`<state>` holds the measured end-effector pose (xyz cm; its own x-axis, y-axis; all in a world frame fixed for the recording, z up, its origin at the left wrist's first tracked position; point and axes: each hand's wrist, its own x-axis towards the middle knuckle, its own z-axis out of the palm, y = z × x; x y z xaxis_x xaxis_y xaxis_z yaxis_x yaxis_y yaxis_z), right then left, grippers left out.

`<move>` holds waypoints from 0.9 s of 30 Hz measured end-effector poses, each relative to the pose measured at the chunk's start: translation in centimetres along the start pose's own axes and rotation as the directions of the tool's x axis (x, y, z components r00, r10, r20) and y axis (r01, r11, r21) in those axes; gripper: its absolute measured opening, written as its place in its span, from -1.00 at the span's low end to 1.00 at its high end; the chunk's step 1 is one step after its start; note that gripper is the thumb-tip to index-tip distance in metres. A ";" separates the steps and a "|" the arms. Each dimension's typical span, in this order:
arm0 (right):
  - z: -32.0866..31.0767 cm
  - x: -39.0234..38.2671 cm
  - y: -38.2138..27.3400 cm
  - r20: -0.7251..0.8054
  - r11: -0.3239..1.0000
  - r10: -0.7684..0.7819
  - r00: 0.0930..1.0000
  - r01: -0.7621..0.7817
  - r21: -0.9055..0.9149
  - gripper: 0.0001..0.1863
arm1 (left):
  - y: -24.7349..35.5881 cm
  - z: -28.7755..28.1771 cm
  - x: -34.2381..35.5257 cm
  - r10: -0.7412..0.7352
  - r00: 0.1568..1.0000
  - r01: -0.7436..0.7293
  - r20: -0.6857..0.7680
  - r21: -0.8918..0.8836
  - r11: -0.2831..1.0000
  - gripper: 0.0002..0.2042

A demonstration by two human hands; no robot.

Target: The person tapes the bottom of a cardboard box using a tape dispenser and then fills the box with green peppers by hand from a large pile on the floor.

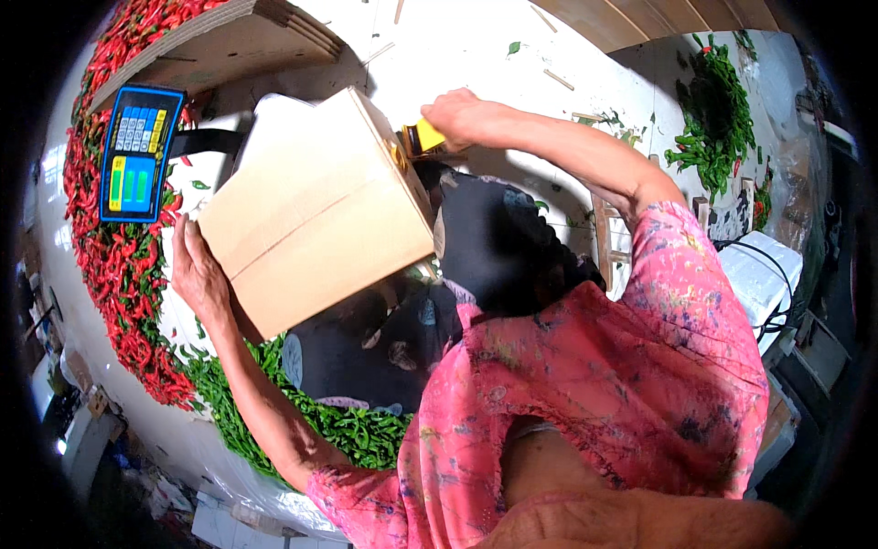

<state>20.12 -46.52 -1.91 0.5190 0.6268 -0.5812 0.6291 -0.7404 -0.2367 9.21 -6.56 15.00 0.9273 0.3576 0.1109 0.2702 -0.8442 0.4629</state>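
A closed brown cardboard box (320, 215) sits tilted in front of me, with a seam line across its top. My left hand (199, 274) lies against the box's left side, fingers stretched out. At the far right side of the box, my right hand (455, 119) is closed round a yellow tape dispenser (426, 137). The dispenser is right up against the box's side; its contact with the cardboard is partly hidden. Beyond the box's left edge stands a scale display (137, 154) with a blue frame and keypad, on a dark arm.
Red peppers (114, 293) are heaped along the left, green peppers (357, 435) near my legs, and another green pile (718, 119) at the far right. Flattened cardboard (229, 55) stands at the back left. A white foam box (764, 279) with a black cable is at the right.
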 end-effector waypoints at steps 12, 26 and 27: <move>9.8 0.4 13.2 0.078 0.539 0.496 0.865 -0.377 0.753 -0.17 | 1.9 0.7 0.1 -0.121 0.989 0.127 0.087 -0.064 0.990 -0.51; -3.0 4.2 -6.9 -0.705 0.369 0.332 0.626 0.601 0.708 -0.59 | 2.0 1.2 0.4 -0.157 0.982 0.162 0.106 -0.037 0.986 -0.40; -0.6 6.0 -6.1 -0.729 0.402 0.372 0.574 0.609 0.684 -0.58 | 2.4 1.8 0.4 -0.151 0.983 0.158 0.102 -0.066 0.985 -0.40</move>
<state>19.73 -38.16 -3.50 0.9542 0.2611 0.1463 0.1729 -0.0817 -0.9815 10.73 -9.13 14.59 0.8973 0.4386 -0.0506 0.3960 -0.7489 0.5314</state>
